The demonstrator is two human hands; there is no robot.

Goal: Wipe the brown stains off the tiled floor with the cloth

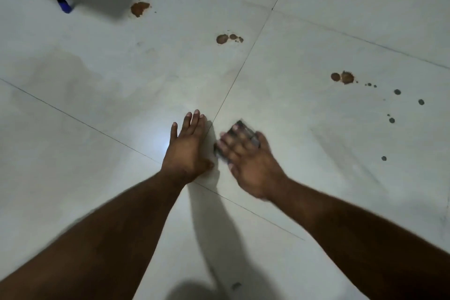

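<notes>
Both forearms reach out low over the tiled floor (316,31). Her or his left hand (187,146) lies flat, fingers straight, likely bracing the body. Beside it the right hand (248,161) presses spread fingers on a small dark cloth (243,129), which is blurred and sits near the crossing of the grout lines. Three brown stains remain well beyond it: one far left (139,8), one in the middle (227,38), one to the right (342,77). Bare tile lies between cloth and stains, so sliding forward looks unobstructed. A black pole with a blue tip (65,6) stands far left.
</notes>
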